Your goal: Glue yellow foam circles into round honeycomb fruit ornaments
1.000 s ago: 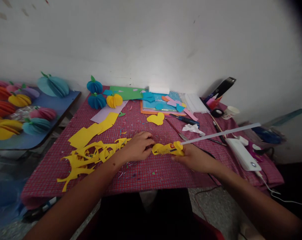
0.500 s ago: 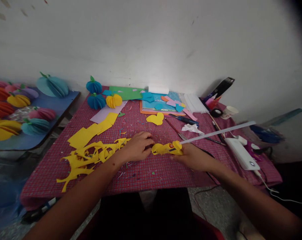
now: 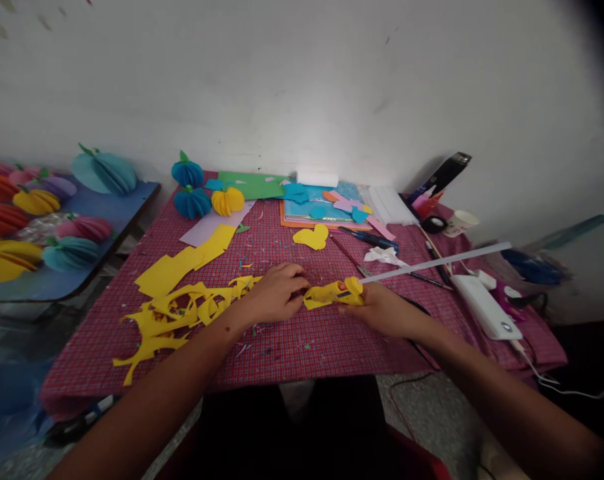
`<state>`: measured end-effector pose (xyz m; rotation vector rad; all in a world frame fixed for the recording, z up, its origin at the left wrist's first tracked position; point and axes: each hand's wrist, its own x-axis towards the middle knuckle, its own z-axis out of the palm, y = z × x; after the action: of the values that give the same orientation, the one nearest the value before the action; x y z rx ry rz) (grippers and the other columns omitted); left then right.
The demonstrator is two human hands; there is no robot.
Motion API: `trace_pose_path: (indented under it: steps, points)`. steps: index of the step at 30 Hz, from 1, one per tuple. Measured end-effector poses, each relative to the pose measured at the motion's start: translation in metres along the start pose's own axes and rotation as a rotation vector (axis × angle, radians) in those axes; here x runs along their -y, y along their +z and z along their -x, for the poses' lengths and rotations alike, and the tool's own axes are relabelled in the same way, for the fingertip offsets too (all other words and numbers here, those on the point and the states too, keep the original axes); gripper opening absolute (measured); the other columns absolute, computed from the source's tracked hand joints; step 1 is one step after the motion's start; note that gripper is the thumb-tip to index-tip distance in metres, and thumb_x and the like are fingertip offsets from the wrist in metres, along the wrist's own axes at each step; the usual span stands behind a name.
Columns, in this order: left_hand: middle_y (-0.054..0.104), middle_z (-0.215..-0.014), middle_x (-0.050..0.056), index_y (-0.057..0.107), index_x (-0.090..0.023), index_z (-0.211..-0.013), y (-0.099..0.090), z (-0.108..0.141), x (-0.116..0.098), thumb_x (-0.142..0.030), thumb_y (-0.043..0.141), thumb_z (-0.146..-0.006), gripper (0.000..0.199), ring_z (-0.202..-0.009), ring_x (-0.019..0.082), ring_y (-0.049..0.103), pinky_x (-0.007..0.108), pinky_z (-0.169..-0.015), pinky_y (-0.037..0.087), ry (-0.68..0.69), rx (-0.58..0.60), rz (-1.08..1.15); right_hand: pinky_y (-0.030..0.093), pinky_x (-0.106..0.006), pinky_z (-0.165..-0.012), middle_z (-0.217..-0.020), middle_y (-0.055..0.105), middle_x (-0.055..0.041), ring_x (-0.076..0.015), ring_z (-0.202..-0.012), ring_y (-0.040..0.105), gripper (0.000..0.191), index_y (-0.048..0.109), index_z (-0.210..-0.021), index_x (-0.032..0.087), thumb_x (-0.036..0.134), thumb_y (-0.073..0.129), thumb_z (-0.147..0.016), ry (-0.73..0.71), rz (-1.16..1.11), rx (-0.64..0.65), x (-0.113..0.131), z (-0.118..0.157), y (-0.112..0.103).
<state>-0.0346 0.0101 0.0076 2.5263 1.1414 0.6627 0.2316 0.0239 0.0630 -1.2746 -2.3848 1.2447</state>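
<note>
My right hand (image 3: pixel 385 310) is wrapped round a yellow hot glue gun (image 3: pixel 349 291), whose tip points left. A long, clear glue stick (image 3: pixel 437 262) juts from its back end toward the upper right. Under the gun's nozzle lies a small yellow paper piece (image 3: pixel 312 304), partly hidden by the gun. My left hand (image 3: pixel 277 293) rests on the cloth with fingers curled, its fingertips pinching the paper's left edge. Just left of that hand spread the yellow paper offcuts (image 3: pixel 182 313). Beyond the gun sits a stack of yellow paper cutouts (image 3: pixel 312 237).
A checked cloth (image 3: pixel 282 353) covers the table. Folded paper pumpkins (image 3: pixel 188 175) stand at the back left, more on a blue table (image 3: pixel 132 207). Coloured sheets (image 3: pixel 252 187), a screwdriver (image 3: pixel 369 239), glue sticks (image 3: pixel 389 205), a paper cup (image 3: pixel 462 223) and a white power bank (image 3: pixel 485 307) lie around.
The glue gun has shifted slightly, its nozzle tilting down over the paper piece and its body covering more of that piece's upper side. My left hand has stayed in place.
</note>
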Motion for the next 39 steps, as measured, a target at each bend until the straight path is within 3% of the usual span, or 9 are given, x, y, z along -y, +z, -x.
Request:
trace_pose_path:
  steps: [20,31,39]
  points:
    - [0.064,-0.124,0.01,0.07,-0.022,-0.12,-0.002,-0.002,-0.004,-0.025,0.061,-0.089,0.032,-0.118,0.027,0.059,0.045,-0.105,0.047,-0.065,0.003,0.032,0.057,-0.041,-0.089,-0.108,0.079,-0.0057,-0.0256,-0.094,0.073,0.027,0.074,-0.114,0.022,0.034,0.066,-0.091,0.047,0.057,-0.071,-0.018,-0.005,-0.001]
    - [0.064,-0.124,0.009,0.071,-0.023,-0.117,0.002,-0.002,-0.001,-0.027,0.062,-0.09,0.029,-0.119,0.027,0.059,0.045,-0.105,0.047,-0.07,-0.017,0.029,0.057,-0.043,-0.093,-0.113,0.078,-0.0053,-0.0258,-0.098,0.073,0.03,0.073,-0.117,0.023,0.04,0.064,-0.093,0.071,0.002,-0.081,-0.015,-0.001,-0.007]
    - [0.062,-0.128,0.009,0.071,-0.023,-0.118,0.004,-0.001,-0.001,-0.027,0.061,-0.092,0.028,-0.121,0.026,0.058,0.045,-0.105,0.047,-0.059,-0.022,0.022,0.058,-0.044,-0.094,-0.116,0.078,-0.005,-0.0267,-0.098,0.073,0.033,0.073,-0.122,0.024,0.036,0.065,-0.092,0.075,0.035,-0.11,-0.024,0.005,-0.012]
